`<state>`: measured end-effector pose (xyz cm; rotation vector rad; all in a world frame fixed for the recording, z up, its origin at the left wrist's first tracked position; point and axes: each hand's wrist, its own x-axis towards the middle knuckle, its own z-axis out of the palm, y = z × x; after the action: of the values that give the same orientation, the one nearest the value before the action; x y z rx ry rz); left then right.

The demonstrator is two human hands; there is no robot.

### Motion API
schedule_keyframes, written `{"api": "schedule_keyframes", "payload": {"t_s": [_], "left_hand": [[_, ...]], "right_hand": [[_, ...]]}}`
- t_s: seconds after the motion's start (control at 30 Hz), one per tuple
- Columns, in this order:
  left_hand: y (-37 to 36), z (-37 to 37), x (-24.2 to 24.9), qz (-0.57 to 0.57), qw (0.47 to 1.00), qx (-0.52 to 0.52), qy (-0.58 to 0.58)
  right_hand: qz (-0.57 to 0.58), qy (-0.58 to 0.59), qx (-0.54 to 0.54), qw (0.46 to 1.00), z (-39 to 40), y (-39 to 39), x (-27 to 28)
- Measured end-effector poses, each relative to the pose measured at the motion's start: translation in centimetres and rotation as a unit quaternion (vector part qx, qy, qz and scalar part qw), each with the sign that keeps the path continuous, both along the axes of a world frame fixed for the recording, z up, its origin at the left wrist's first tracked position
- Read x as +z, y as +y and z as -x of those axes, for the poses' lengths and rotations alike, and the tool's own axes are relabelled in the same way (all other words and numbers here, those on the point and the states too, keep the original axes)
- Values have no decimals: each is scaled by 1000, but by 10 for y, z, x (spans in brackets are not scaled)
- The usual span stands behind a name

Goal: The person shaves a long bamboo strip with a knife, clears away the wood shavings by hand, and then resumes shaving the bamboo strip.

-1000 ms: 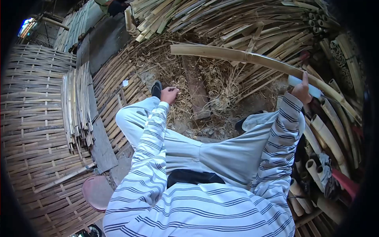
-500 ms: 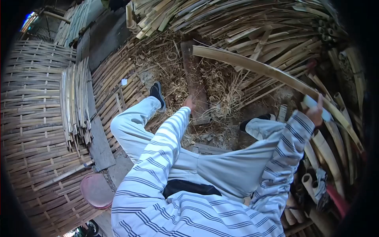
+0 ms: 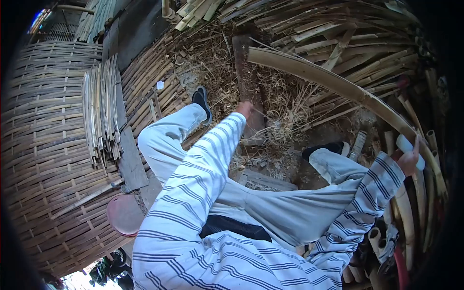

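My left hand [image 3: 245,110] is closed at the lower part of a dark wooden board [image 3: 250,79]; what its fingers hold is too small to make out. The board lies among bamboo shavings [image 3: 290,113] between my feet. Off to the right, my right hand [image 3: 410,162] grips a long, curved split bamboo strip [image 3: 338,89] near its lower right end, with one finger stretched along it. A whitish pad [image 3: 411,151] sits between that hand and the strip. The strip's far end rests over the upper part of the board.
Split bamboo [image 3: 377,63] is piled at the upper right. A woven bamboo panel [image 3: 48,121] with a bundle of thin strips [image 3: 101,106] lies at the left. Near it is a round reddish object [image 3: 124,214]. Bamboo tubes [image 3: 374,234] stand at the lower right.
The camera view has shifted. My right hand has moved outward to the lower right along with the strip's near end. My left hand stays at the same part of the board.
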<state>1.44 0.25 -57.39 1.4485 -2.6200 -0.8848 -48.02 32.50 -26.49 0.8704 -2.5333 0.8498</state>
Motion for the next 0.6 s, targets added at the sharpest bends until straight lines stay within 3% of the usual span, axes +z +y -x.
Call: {"api": "schedule_keyframes", "payload": {"t_s": [0.07, 0.1, 0.13, 0.17, 0.27, 0.33, 0.37, 0.43, 0.5, 0.53, 0.6], "left_hand": [[-48, -10, -3, -34, 990, -61, -125], [-80, -20, -23, -128, 983, 100, -87], [-101, -31, -37, -218, 940, 258, -42], [-109, -34, -4, -214, 936, 276, -44], [-133, -37, 105, -169, 934, 303, -89], [-157, -45, 141, -126, 923, 361, -41], [-174, -61, 147, -197, 898, 379, 104], [-214, -100, 146, -327, 775, 379, 385], [-201, -64, 184, -87, 796, 477, 362], [-202, -62, 204, -71, 828, 463, 309], [-216, -65, 217, 63, 883, 383, 262]], "right_hand": [[18, -14, 26, 999, 2, 1, -3], [69, -77, 22, 994, -1, -2, -3], [123, -136, 14, 983, -4, -5, -2], [220, -204, 41, 953, 5, -5, -19], [444, -344, 44, 826, -39, -24, 12], [521, -443, -65, 727, -78, -37, 51], [503, -451, -61, 734, -68, -28, 36], [397, -335, -24, 854, -42, -5, -3], [316, -354, -51, 879, -49, 3, 2], [274, -362, -63, 889, -56, 5, 9], [358, -441, -111, 815, -67, -1, 24]]}}
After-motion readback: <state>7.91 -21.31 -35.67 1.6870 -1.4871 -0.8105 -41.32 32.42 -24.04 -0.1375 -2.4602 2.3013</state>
